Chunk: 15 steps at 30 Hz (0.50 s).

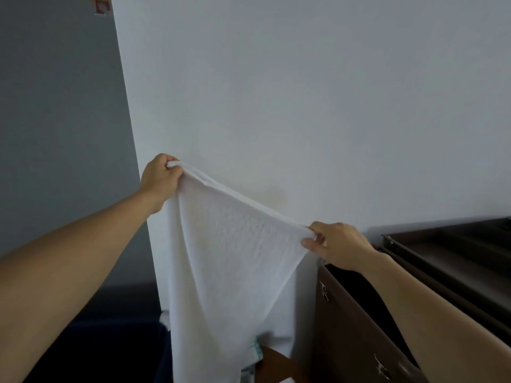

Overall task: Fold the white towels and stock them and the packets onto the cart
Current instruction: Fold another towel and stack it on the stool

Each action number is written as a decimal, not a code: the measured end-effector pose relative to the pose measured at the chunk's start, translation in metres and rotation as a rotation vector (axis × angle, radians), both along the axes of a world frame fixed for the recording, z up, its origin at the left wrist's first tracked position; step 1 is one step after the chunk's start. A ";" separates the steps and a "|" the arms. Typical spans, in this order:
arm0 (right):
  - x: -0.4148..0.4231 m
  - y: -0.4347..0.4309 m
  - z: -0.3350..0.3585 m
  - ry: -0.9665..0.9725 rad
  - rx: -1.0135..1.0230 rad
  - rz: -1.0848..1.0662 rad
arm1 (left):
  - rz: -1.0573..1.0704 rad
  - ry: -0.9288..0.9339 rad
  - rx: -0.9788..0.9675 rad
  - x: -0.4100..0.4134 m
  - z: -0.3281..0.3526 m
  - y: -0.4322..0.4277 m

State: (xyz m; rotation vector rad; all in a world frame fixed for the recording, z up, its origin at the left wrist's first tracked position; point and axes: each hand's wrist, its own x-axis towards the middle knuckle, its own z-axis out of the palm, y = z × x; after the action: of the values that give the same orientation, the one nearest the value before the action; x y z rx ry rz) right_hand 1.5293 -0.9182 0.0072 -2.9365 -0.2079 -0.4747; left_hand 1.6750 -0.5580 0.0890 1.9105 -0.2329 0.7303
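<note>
A white towel [229,258] hangs spread in the air in front of a pale wall. My left hand [160,181] grips its upper left corner, held high. My right hand [337,244] pinches the other top corner, lower and to the right, so the top edge slopes down to the right. The cloth drops out of view at the bottom. The dark brown cart [359,327] stands at the right, its top tray [448,250] behind my right wrist. A bit of teal packet [256,351] peeks out under the towel.
A wall corner runs down the left side, with a grey wall [55,134] beyond it. A dark blue surface [110,341] lies low on the left. A brown surface [276,366] shows below the towel's hem. The cart has metal fittings on its side.
</note>
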 end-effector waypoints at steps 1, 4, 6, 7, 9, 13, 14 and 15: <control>-0.001 -0.003 0.009 -0.003 -0.009 -0.015 | 0.014 0.012 0.040 0.003 -0.006 0.007; -0.002 -0.007 0.038 -0.121 0.006 -0.001 | 0.035 0.048 0.120 0.008 -0.017 0.022; 0.001 -0.003 0.053 -0.192 0.057 0.016 | 0.046 0.053 0.113 0.009 -0.017 0.027; 0.004 0.001 0.059 -0.182 0.074 0.024 | 0.049 0.057 0.092 0.009 -0.016 0.030; 0.007 0.007 0.065 -0.122 0.053 0.058 | 0.055 0.070 0.064 0.008 -0.019 0.037; 0.012 0.012 0.082 -0.267 0.226 0.060 | 0.030 0.070 0.052 0.006 -0.025 0.046; 0.013 0.016 0.083 -0.254 0.225 0.039 | 0.039 0.075 0.047 0.005 -0.025 0.048; 0.015 0.019 0.082 -0.222 0.222 0.019 | 0.047 0.080 0.072 0.005 -0.026 0.051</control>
State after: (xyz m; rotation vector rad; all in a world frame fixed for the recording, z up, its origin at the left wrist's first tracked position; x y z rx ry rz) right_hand 1.5443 -0.8992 0.0889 -2.6614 -0.1949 -0.7692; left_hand 1.6795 -0.5075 0.0629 2.0147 -0.1669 0.6824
